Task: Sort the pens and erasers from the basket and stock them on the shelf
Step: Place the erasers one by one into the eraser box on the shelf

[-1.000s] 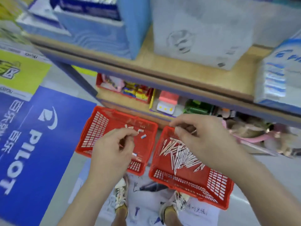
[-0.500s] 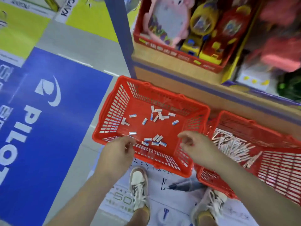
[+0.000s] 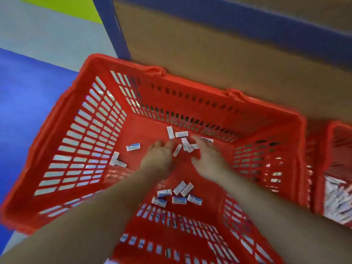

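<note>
Both forearms reach down into a red slatted plastic basket [image 3: 91,149] standing on the floor, and the left hand [image 3: 159,159] and right hand [image 3: 208,160] sit side by side, slightly apart, low over its floor. Small white-and-blue wrapped erasers [image 3: 178,195] lie scattered on that floor: one cluster at 12 o'clock from the hands, right at the fingertips, another loose group at 6 o'clock between the forearms, and a few singles at 9 o'clock. The fingers of both hands point down toward the far cluster (motion blur smears them), so I cannot tell whether either hand is spread loose or pinching an eraser. At 3 o'clock, just beside this basket, a second red plastic basket [image 3: 323,168] holds thin white pens [image 3: 335,199]. At 12 o'clock runs the brown wooden shelf board [image 3: 228,58] with its blue metal frame, and at 9 o'clock lies a blue floor mat [image 3: 28,111].
</note>
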